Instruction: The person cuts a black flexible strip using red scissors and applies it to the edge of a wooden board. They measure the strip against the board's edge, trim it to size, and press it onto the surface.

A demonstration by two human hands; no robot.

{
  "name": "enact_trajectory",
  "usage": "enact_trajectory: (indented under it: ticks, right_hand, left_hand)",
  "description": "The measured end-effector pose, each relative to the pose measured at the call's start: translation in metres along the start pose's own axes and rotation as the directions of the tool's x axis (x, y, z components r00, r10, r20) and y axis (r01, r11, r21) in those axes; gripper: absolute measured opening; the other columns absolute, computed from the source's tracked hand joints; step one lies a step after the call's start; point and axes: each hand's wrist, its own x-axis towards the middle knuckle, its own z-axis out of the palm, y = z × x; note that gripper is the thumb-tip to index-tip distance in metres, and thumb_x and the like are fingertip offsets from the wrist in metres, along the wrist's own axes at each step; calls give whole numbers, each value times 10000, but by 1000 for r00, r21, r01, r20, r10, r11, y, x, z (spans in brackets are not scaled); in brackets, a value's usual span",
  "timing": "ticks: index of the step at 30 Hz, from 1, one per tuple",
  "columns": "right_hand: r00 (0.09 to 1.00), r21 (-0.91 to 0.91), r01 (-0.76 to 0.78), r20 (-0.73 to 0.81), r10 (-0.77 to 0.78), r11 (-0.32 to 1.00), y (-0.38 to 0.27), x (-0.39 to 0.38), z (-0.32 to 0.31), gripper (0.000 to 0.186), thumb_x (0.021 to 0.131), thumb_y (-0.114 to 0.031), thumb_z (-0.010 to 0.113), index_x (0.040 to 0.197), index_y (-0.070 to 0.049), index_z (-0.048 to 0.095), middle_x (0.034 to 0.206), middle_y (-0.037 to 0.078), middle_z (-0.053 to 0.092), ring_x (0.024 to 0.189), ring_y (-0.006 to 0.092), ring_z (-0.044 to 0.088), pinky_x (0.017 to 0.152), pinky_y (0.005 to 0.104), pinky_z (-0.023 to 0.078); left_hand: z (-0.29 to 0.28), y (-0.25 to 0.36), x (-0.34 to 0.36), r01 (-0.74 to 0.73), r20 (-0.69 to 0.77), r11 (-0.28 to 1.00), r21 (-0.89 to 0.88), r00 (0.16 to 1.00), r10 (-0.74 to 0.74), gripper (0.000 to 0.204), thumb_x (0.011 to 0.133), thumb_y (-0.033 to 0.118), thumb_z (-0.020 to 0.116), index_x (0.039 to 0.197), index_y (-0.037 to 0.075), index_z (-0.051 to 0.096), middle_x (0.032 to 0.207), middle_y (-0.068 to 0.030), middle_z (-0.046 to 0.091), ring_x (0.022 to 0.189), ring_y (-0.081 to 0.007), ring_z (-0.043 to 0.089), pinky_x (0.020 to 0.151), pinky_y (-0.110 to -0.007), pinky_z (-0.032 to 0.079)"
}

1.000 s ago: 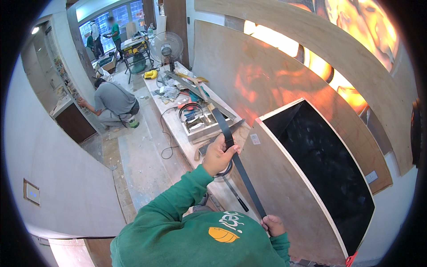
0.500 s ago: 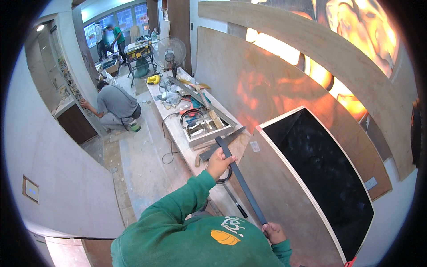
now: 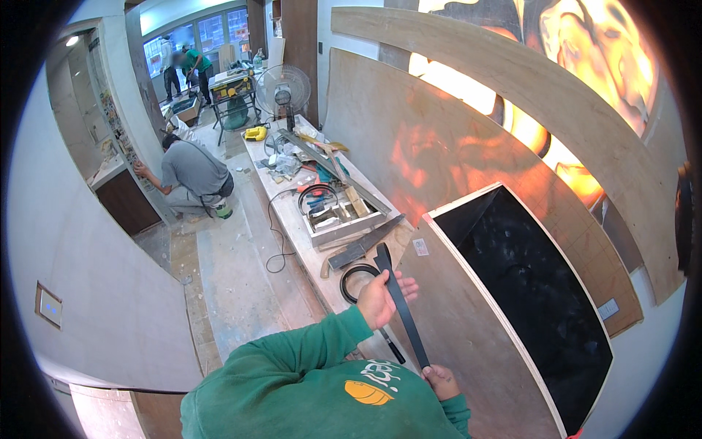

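Dark-grey, flat, flexible strip (image 3: pixel 407 322) sloped across the left hand (image 3: pixel 376 301), its fingers extended, near the round black coil (image 3: pixel 345 285); the right hand (image 3: pixel 442 382) pinched the strip's lower end. Good handling likely called for a steady pinch and a flat supporting palm, avoiding kinks.

Dark-grey strip (image 3: pixel 410 329), green sweatshirt (image 3: pixel 292 395) with yellow helmet motif (image 3: pixel 368 393), black panel (image 3: pixel 534 293)

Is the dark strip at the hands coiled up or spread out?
Spread out: the dark strip runs nearly straight from the left hand to the right hand, though its far end appears curled over.
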Motion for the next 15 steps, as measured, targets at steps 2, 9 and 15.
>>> enact_trajectory:
  ticks: [2,9,15]
  right_hand:
    - [1000,4,3,10,-3,1000,-2,2,1,314,997,-334,587,805,-89,624,670,-62,503,604,57,435,558,226,333]
    - [1000,40,7,-2,-7,999,-13,2,10,311,1000,-327,586,813,-82,628,667,-62,507,608,58,440,562,221,338]
    - [998,14,66,12,-66,998,-7,12,14,313,1006,-296,584,802,-67,641,656,-58,541,584,52,459,539,232,365]
  left_hand:
    - [-3,-13,-6,20,-8,999,36,1000,-20,298,1063,332,405,1155,72,516,1093,-198,640,1048,-349,629,943,-514,514]
    - [2,-26,-7,-79,-81,976,203,992,97,237,1073,323,415,1047,98,484,805,-77,551,723,-233,540,720,-416,488]
    - [6,-25,2,-149,-157,973,176,972,177,205,1067,306,430,984,121,456,721,-30,467,597,-171,446,578,-351,411]
